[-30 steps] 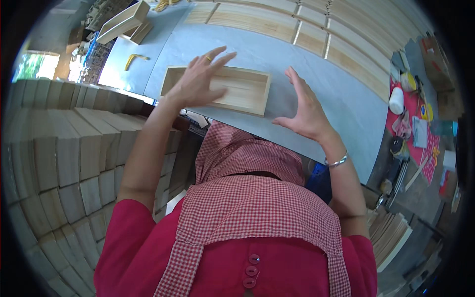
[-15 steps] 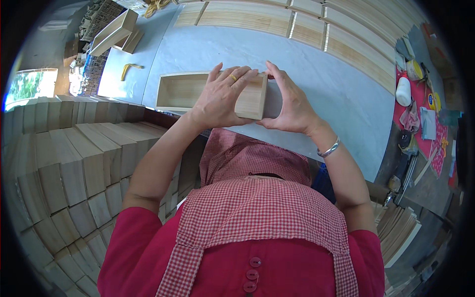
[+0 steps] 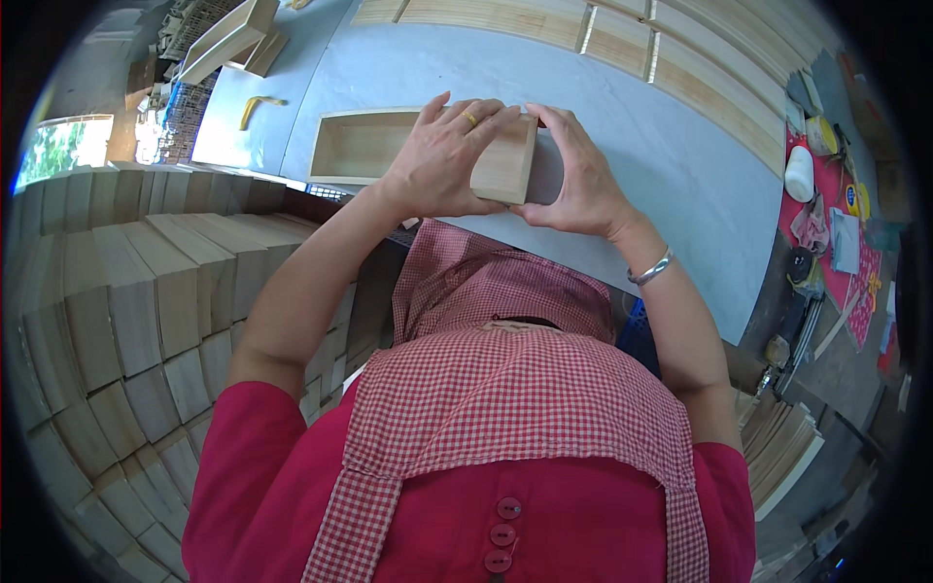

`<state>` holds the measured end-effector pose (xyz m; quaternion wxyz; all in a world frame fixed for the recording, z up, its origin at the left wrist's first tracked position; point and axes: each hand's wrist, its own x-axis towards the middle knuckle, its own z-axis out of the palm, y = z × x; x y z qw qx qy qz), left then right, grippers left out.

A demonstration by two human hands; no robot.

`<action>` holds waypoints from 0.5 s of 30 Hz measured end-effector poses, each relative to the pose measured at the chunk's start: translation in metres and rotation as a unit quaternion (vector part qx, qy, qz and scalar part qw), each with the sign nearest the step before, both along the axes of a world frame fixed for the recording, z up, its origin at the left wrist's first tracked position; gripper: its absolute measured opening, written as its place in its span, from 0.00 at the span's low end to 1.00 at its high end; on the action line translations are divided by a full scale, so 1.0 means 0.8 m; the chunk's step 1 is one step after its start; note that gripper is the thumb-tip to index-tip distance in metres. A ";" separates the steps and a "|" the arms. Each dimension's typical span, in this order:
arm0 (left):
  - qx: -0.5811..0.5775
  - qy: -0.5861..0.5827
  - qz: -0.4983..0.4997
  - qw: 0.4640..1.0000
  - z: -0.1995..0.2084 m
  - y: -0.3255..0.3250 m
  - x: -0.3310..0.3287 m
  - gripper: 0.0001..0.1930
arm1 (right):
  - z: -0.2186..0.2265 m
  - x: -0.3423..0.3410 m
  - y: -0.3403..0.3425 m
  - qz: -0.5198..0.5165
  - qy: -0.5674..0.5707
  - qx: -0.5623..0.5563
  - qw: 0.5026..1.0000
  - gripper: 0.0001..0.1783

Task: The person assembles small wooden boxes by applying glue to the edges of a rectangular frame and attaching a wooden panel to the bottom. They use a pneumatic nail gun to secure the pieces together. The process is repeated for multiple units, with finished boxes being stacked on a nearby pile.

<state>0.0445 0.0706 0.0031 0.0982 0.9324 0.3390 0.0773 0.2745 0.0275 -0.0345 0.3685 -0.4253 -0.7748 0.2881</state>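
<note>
A long, shallow, open-topped box of pale wood [image 3: 504,167] lies on the bluish-white tabletop [image 3: 680,194], its long side along the near edge. My left hand [image 3: 439,163], with a gold ring, spans the box right of its middle, fingers over the far wall and thumb at the near wall. Around the right end curves my right hand [image 3: 586,189], fingertips at the far corner and thumb at the near one. A gap shows between its palm and the end wall. What lies inside the box beneath my left hand is hidden.
Rows of wooden boxes or panels [image 3: 612,44] line the far side. Stacked wooden blocks [image 3: 146,291] rise at left. A yellow bent strip [image 3: 258,109] and another wooden box [image 3: 228,44] are far left. At right, a white bottle [image 3: 799,173] stands on pink cloth.
The view has shifted slightly, so the table, box and both hands appear a little higher. My hands keep nearly the same hold on the box.
</note>
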 end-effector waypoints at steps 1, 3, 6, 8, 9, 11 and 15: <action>-0.001 -0.001 0.000 1.000 -0.001 0.000 0.000 0.59 | 0.001 0.001 0.000 0.006 -0.007 0.006 1.000 0.60; 0.004 0.005 0.003 1.000 -0.002 0.000 -0.001 0.58 | 0.003 0.000 -0.001 0.006 -0.002 0.006 1.000 0.58; 0.015 0.003 0.001 1.000 -0.004 -0.004 -0.002 0.59 | 0.007 0.000 -0.005 0.002 0.005 -0.001 1.000 0.59; 0.039 -0.008 0.014 0.999 -0.006 -0.012 -0.006 0.60 | 0.006 0.003 -0.007 -0.001 0.003 -0.004 1.000 0.61; 0.059 -0.018 0.030 0.998 -0.007 -0.021 -0.010 0.61 | 0.004 0.004 -0.008 -0.002 -0.002 -0.002 1.000 0.62; 0.085 -0.035 0.063 0.994 -0.004 -0.042 -0.019 0.62 | 0.002 0.006 -0.010 -0.009 -0.017 0.006 1.000 0.64; 0.103 -0.142 0.144 0.974 0.000 -0.103 -0.043 0.49 | 0.006 0.003 -0.014 -0.025 -0.023 0.003 0.999 0.65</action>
